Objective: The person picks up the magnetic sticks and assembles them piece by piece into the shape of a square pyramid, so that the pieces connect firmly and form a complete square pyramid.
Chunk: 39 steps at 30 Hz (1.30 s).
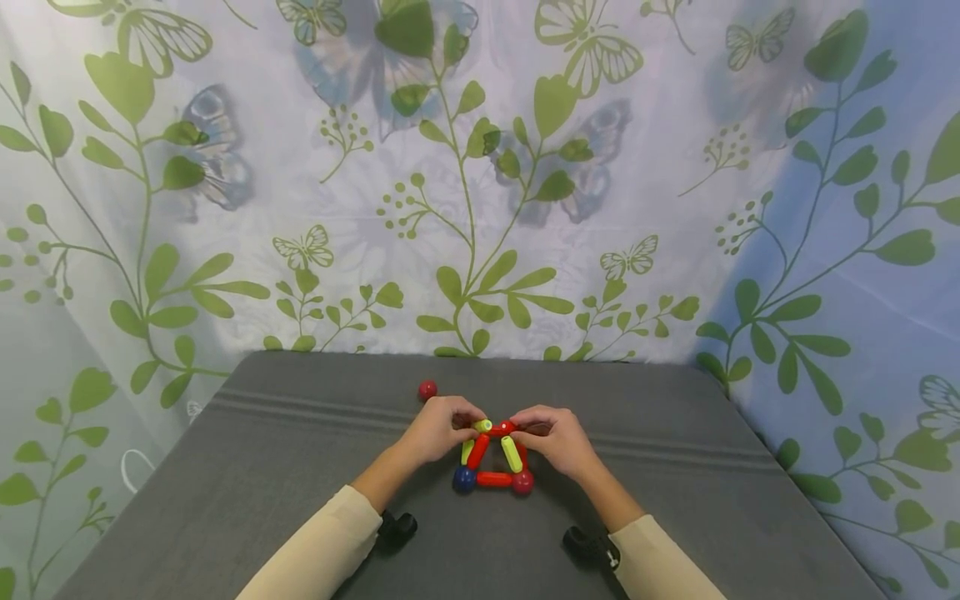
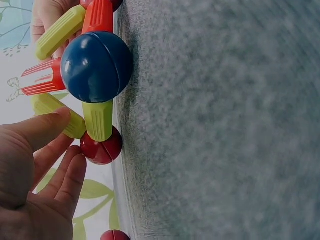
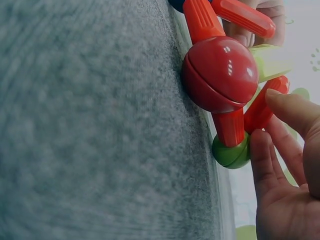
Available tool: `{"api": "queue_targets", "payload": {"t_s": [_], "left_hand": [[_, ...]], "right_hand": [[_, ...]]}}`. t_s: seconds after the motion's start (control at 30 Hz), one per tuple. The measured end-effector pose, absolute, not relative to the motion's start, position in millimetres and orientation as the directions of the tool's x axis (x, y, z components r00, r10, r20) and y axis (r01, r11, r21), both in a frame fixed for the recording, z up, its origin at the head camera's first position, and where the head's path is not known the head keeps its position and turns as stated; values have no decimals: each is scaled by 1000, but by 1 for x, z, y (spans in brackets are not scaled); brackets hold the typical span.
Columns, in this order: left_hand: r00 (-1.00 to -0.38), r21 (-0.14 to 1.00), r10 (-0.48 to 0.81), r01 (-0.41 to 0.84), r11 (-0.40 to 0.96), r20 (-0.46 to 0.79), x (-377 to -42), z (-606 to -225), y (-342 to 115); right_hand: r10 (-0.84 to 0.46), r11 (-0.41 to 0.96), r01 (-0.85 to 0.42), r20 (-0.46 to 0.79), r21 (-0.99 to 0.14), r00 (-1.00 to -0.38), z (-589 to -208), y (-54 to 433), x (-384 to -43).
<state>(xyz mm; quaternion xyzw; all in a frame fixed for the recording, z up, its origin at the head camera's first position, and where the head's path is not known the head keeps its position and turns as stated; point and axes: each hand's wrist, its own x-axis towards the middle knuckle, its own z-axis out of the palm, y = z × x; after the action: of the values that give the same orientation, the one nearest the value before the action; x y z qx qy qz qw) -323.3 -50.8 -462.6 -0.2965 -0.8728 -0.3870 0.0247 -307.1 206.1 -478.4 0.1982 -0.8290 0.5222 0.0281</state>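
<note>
On the grey table is a frame of ribbed rods and balls, with a blue ball [image 1: 464, 479] at front left and a red ball [image 1: 522, 482] at front right. A red rod [image 1: 494, 479] joins these two. From the blue ball a red rod [image 1: 477, 452] leans up; a yellow-green rod [image 1: 512, 454] rises from the red one. My left hand [image 1: 437, 428] pinches the back-left yellow-green rod [image 2: 75, 125], above another red ball [image 2: 102, 146]. The right hand [image 1: 558, 438] pinches a red rod [image 3: 267, 104] over the green ball [image 3: 231, 151] at back right.
A loose red ball [image 1: 427, 390] lies on the table [image 1: 300, 433] behind the left hand. Black devices [image 1: 396, 531] sit at both wrists, beside light sleeves. A curtain [image 1: 480, 208] with leaves and butterflies hangs around the table's back and sides.
</note>
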Motion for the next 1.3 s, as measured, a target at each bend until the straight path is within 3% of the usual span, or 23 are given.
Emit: {"api": "queue_targets", "payload": {"t_s": [0.47,0.8,1.3], "left_hand": [[-850,700,438,502,508,292,-323,-463,-72],[-910,719,292,412,559,295,-339,-462,-95],[-937,747,180,348,567,300,-369,-473,-118]], "right_hand": [[-207,391,-289,222,-874,-953,-476,212,-300],[-130,415,-237,200,-879,-971,-472,214,-285],[-105,400,-77,38,-913,-994,-471,208,-260]]}}
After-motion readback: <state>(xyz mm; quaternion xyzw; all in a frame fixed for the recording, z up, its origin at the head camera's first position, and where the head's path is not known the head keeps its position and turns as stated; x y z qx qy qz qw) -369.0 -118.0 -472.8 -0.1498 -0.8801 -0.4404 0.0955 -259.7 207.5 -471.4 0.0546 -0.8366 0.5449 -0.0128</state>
